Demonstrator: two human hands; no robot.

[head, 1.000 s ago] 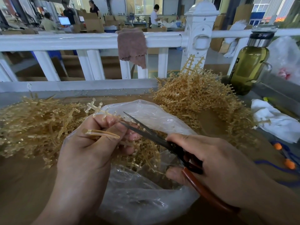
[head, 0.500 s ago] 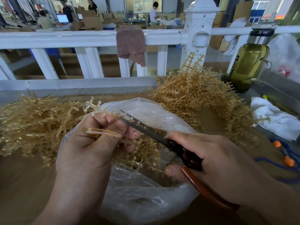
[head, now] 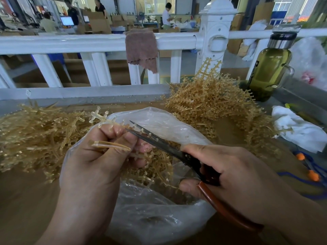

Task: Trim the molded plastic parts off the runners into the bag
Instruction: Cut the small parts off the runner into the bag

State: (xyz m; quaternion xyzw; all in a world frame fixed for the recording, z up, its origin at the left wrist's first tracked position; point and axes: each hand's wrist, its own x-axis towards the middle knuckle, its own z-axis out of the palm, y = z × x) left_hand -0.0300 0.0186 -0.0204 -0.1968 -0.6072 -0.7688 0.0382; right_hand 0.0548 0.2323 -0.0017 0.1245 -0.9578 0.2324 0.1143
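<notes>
Amber runner (head: 113,123) sits pinched in the left hand (head: 99,156) over the open bag (head: 159,209) (mid-tabletop). Right hand (head: 235,175) grips the scissors (head: 159,144), blades slightly parted around the runner.

In front of my bench runs a white railing (head: 70,44) with a square capped post (head: 215,32), and a brown cloth (head: 141,48) hangs over its top rail. Beyond it is a workshop with stacked cardboard boxes (head: 99,23), a lit monitor (head: 66,20) and a person in white (head: 166,15) standing at a table. Bright windows (head: 150,4) line the far wall. To my right stands an olive bottle (head: 270,68), perhaps glass. The bench top (head: 26,200) is brown.
</notes>
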